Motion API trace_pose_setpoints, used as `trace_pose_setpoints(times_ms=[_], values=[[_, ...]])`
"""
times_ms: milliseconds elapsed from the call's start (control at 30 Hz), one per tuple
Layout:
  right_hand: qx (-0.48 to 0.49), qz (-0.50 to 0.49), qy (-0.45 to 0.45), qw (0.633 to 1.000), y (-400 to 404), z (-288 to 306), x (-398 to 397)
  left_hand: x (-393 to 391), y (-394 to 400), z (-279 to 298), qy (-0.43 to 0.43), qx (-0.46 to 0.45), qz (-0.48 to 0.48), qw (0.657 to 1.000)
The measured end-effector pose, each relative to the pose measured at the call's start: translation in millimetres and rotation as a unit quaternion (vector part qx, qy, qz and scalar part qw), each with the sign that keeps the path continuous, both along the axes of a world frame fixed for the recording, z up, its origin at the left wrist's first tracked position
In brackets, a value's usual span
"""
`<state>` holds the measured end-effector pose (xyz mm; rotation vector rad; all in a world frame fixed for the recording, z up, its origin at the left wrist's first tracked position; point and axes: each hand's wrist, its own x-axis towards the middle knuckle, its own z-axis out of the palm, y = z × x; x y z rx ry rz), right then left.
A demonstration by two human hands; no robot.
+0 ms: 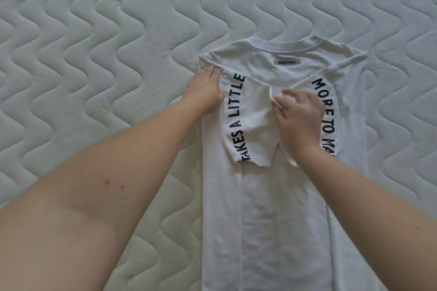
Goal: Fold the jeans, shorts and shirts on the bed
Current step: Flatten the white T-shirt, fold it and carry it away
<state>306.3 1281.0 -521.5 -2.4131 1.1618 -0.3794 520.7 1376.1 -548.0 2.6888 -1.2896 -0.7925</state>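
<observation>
A white T-shirt (279, 196) with black lettering lies lengthwise on the mattress, collar away from me, both sides folded inward so the sleeves overlap in the middle. My left hand (204, 91) presses flat on the shirt's left folded edge near the shoulder. My right hand (299, 113) pinches the edge of the left sleeve where it meets the right sleeve, near the shirt's centre. A small dark label (286, 62) shows below the collar.
The quilted pale mattress (94, 54) with a wavy stitch pattern fills the view around the shirt. No other clothes are in view.
</observation>
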Motion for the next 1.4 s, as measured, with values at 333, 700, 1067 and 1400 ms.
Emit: trace_pose_setpoints(times_ms=[333,700,1067,1400], values=[[-0.015,0.174,-0.025,0.984,96.6,1.8,1.8,4.8,-2.6,-3.3,0.122,-0.071,0.08,0.987],[0.051,0.156,0.029,0.986,88.8,1.3,-21.5,-26.7,8.3,-4.8,-0.062,-0.163,0.065,0.982],[0.313,-0.16,0.018,0.936,-34.5,-11.2,-29.7,-142.7,-55.5,14.8,0.165,-0.132,0.034,0.977],[0.513,-0.139,-0.137,0.836,-50.1,19.8,-42.4,-204.8,-54.2,13.8,0.144,-0.159,0.237,0.948]])
